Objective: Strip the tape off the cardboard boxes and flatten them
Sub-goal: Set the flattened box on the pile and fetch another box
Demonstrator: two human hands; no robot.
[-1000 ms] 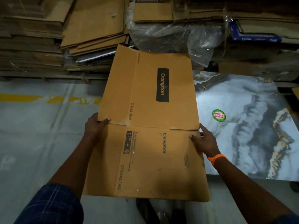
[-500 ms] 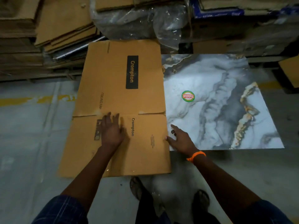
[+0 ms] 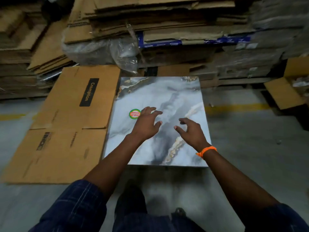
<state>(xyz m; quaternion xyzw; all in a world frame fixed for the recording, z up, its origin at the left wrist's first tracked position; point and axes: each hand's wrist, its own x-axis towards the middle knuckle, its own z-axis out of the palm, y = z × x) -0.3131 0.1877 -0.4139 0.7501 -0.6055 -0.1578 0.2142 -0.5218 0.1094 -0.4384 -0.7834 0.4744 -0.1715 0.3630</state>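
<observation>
A flattened brown Crompton cardboard box (image 3: 66, 124) lies on the floor at the left, its right edge along a marble-patterned slab (image 3: 168, 91). Neither hand touches the box. My left hand (image 3: 147, 123) hovers over the middle of the slab with fingers spread and loosely bent, holding nothing. My right hand (image 3: 190, 131), with an orange band on the wrist, hovers beside it, fingers also spread and empty.
Stacks of flattened cardboard (image 3: 150, 19) and clear plastic wrap (image 3: 103, 51) fill the back. An opened brown box (image 3: 284, 92) sits at the far right. A round green sticker (image 3: 134, 113) is on the slab. My feet stand below the slab on grey floor.
Both hands have let go of the Crompton box, which now lies flat at the left. They have moved right, over the marble slab. The view has shifted right too.
</observation>
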